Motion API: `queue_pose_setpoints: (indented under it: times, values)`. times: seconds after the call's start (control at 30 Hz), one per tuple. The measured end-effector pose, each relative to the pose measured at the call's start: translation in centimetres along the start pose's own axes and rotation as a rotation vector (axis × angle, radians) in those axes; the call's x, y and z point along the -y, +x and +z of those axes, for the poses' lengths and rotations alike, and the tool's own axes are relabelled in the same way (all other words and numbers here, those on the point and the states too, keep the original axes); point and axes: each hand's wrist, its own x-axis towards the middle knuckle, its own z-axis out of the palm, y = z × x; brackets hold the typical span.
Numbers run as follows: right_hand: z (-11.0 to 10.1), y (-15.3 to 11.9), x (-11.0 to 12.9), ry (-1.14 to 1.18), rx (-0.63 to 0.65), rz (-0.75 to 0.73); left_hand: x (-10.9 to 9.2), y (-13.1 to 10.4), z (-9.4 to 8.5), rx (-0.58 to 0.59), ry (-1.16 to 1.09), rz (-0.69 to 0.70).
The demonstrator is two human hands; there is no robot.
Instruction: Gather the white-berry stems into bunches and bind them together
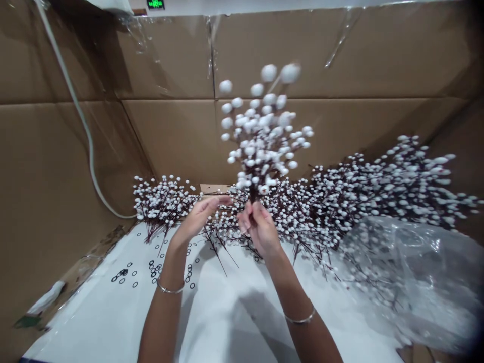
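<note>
Upright in front of me, a bunch of white-berry stems [260, 136] is held by my right hand [262, 227], its fingers closed around the dark stems at the base. The upper berries are slightly blurred. To the left, apart from the bunch, my left hand [202, 214] has its fingers stretched out toward the right, and I see nothing in it. Behind both hands lies a long heap of white-berry stems [336, 196]. A smaller pile of the same stems [162, 201] is at the left, behind my left hand.
Several small dark rings [155, 269] are scattered on the white table surface [212, 312] left of my left forearm. A clear plastic bag [427, 272] covers some stems at the right. Cardboard walls [170, 136] enclose the back and sides. A white cable [88, 136] hangs at the left.
</note>
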Motion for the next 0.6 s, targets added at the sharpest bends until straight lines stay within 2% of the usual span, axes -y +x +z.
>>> queue_pose_setpoints:
  times: [0.1,0.17,0.23,0.33,0.4,0.47,0.6]
  values:
    - [-1.2,0.0,2.3,0.046,-0.093,-0.105,2.8,0.4,-2.8,-0.229,0.276,-0.077]
    - [-2.0,0.0,3.5,0.064,-0.139,-0.161,5.4,0.7,-4.2,-0.297,0.478,-0.16]
    - [-2.6,0.0,4.3,0.068,-0.168,-0.204,7.9,0.9,-5.0,-0.22,0.607,-0.244]
    - [-3.0,0.0,4.8,0.071,-0.181,-0.232,11.0,1.2,-5.0,-0.095,0.647,-0.339]
    - [-3.0,-0.1,4.9,0.077,-0.171,-0.243,12.1,1.5,-4.8,-0.043,0.628,-0.371]
    - [-3.1,-0.1,5.1,0.082,-0.158,-0.258,12.4,1.6,-4.8,-0.039,0.634,-0.394]
    - [-3.3,-0.2,5.5,0.089,-0.158,-0.28,11.9,1.0,-6.5,-0.196,0.749,-0.491]
